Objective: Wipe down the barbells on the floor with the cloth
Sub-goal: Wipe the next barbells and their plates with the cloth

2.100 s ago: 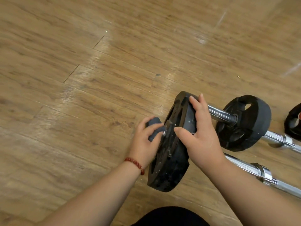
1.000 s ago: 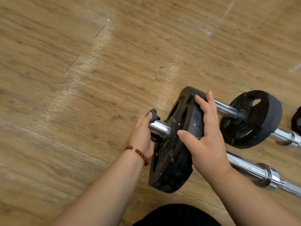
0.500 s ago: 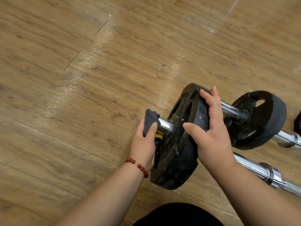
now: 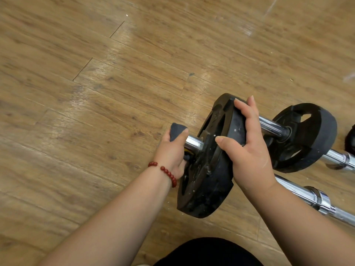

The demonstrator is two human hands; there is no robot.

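I have the dark grey cloth point(image 4: 177, 130) bunched in my left hand point(image 4: 171, 150), the one with the red bead bracelet point(image 4: 167, 172) at the wrist. Its fingers point(image 4: 181, 136) are clenched round the cloth and press it to the bare stub of the short chrome barbell point(image 4: 193, 143), just outboard of the near black rubber plate point(image 4: 208, 181). My right hand point(image 4: 247, 150) grasps that plate, fingers hooked over the rim and thumb laid on the outer face. The plate stands on edge on the wooden plank floor point(image 4: 96, 93), leaning a little.

The next stroke turns on the bar's long axis. It runs from the stub under my left hand, through the near plate, and away to my right to the far black plate point(image 4: 305, 137). The cloth sits at the very left end of that line, so the only free metal on this side is the short stretch between cloth and plate. I judge a twist round the stub, or a short slide along it towards the plate, is what's called for, with the right hand steadying against roll. The shaft between the two plates is nearer my right hand, which carries no cloth.

A second chrome bar point(image 4: 311, 196) lies on the floor nearer to me, running out from under my right forearm, well apart from the cloth. Something yellow shows under the stub; I cannot tell what.
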